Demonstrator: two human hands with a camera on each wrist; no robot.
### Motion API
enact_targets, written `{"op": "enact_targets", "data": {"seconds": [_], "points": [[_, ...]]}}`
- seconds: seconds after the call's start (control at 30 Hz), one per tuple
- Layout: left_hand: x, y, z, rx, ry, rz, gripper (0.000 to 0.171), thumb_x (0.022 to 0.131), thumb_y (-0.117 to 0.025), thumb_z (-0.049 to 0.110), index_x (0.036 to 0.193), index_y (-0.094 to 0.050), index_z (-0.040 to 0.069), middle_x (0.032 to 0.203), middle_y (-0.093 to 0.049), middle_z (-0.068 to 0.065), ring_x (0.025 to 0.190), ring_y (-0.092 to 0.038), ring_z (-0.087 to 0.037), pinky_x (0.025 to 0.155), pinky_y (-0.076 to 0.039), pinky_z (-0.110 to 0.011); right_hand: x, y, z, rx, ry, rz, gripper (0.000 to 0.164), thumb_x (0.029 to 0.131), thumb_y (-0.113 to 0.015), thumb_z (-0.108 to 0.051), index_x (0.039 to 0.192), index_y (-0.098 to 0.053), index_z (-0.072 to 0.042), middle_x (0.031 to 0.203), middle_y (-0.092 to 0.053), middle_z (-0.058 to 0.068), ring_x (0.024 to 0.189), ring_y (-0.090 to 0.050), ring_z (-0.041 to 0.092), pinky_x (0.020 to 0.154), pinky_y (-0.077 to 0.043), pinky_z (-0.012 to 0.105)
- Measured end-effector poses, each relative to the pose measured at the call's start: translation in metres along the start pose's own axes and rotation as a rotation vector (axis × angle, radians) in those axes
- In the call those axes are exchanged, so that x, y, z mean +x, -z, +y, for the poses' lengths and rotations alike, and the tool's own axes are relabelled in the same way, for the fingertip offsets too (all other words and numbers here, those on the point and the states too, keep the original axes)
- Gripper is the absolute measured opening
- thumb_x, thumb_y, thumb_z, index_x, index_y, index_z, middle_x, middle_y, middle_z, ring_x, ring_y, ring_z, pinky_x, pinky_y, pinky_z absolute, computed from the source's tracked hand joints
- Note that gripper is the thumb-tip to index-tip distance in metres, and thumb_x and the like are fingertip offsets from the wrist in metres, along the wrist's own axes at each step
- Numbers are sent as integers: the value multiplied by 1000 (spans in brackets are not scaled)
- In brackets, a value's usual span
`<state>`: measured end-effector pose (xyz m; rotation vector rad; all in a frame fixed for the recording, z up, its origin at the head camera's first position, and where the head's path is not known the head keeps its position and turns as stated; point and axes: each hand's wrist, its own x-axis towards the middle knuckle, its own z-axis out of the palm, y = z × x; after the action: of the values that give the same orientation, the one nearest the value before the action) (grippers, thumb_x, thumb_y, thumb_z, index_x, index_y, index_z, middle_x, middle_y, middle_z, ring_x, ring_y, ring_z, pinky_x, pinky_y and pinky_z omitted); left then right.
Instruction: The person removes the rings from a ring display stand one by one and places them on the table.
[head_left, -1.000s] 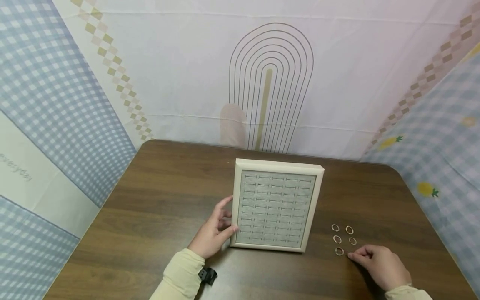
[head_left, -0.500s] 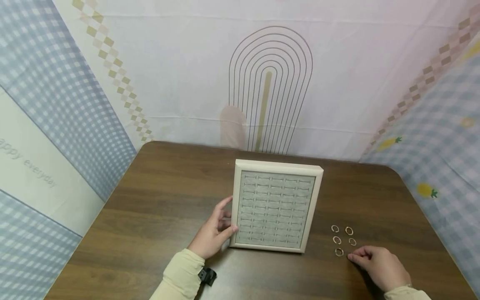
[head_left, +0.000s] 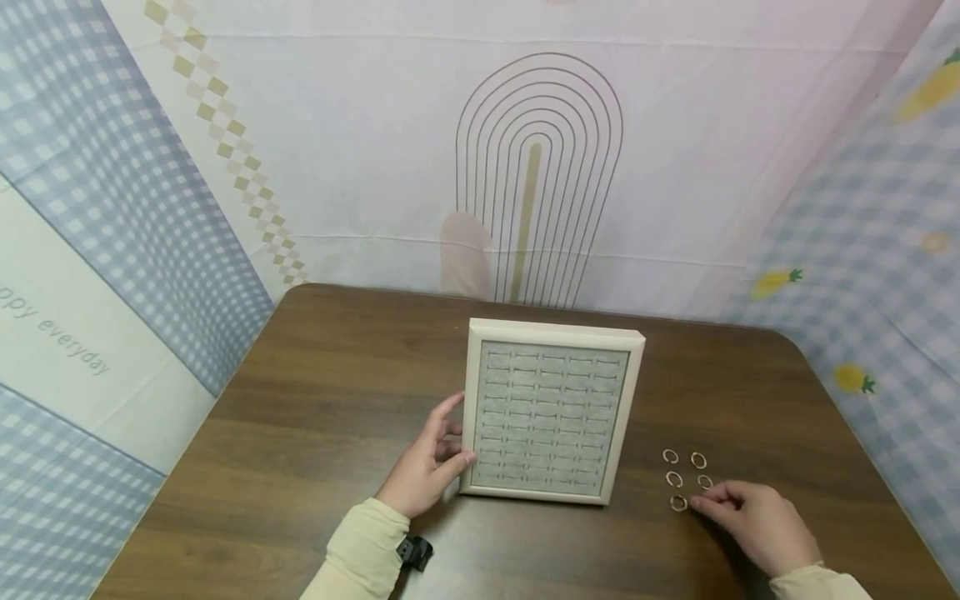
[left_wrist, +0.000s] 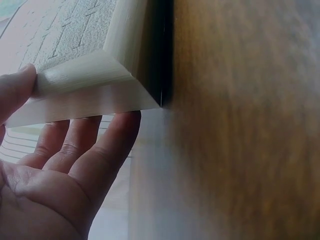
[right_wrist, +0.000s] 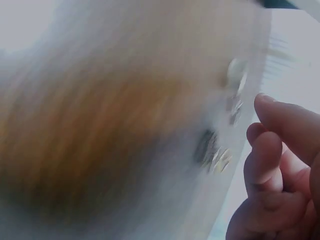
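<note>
A ring display board (head_left: pixel 551 417) in a cream frame, with a slotted grey pad, stands tilted back on the table. My left hand (head_left: pixel 423 471) holds its left edge; in the left wrist view the thumb lies on the front and the fingertips (left_wrist: pixel 127 122) touch the side. My right hand (head_left: pixel 761 521), fingers curled, is at the near end of a small group of rings. Its fingertips are beside the nearest ring (head_left: pixel 678 509) and partly cover another ring (head_left: pixel 701 478). In the right wrist view no ring shows plainly between thumb (right_wrist: pixel 287 120) and finger; a held one may be hidden.
More rings (head_left: pixel 676 473) lie in two short columns right of the board, blurred in the right wrist view. The brown wooden table (head_left: pixel 322 400) ends at a patterned cloth (head_left: pixel 360 150) behind. Checked cloths (head_left: pixel 885 317) hang at both sides.
My right hand has shifted slightly up and left, its fingertips closer to the nearest ring and overlapping the one above. The left hand and the board stay put.
</note>
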<state>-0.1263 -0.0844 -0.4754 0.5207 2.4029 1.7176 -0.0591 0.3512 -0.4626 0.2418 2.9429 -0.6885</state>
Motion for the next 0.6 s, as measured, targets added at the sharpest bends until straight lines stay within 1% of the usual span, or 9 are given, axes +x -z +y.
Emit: {"op": "enact_targets", "data": {"seconds": [0.17,0.23,0.3,0.47,0.6], "points": [[-1,1,1,8,3,7,78,97,-67,12,157,-23,37,124,-59,-17,106,-67,-31,86,-58,-45,0,-6,-26,68,92,96,13,88,-78,-37,87,-76,-24,77,-69,-11,64,-55,2,59,-44,26],[-1,1,0,8,0,7,79,97,-67,11,157,-23,37,124,-59,-18,107,-67,-31,86,-58,-44,0,-8,-37,94,119,131,11,87,-80,-33,88,-77,-23,75,-67,-11,63,-54,2,59,-44,25],[-1,1,-1,2,-12,3,79,97,-66,10,157,-22,36,124,-59,-19,107,-67,-32,86,-58,-42,2,-10,-48,121,141,156,11,86,-81,-31,89,-77,-21,76,-67,-10,64,-54,2,58,-44,25],[-1,0,-2,3,-39,-3,80,98,-65,7,159,-20,33,125,-59,-19,108,-67,-32,87,-58,-38,7,-13,-73,155,161,170,11,86,-81,-28,90,-77,-19,84,-71,-7,68,-55,5,58,-46,24],[-2,-1,-3,19,-41,0,80,98,-64,7,160,-19,32,125,-59,-19,108,-68,-32,87,-58,-37,9,-16,-88,174,194,193,9,86,-81,-25,89,-76,-19,82,-71,-9,68,-56,4,60,-47,24]]}}
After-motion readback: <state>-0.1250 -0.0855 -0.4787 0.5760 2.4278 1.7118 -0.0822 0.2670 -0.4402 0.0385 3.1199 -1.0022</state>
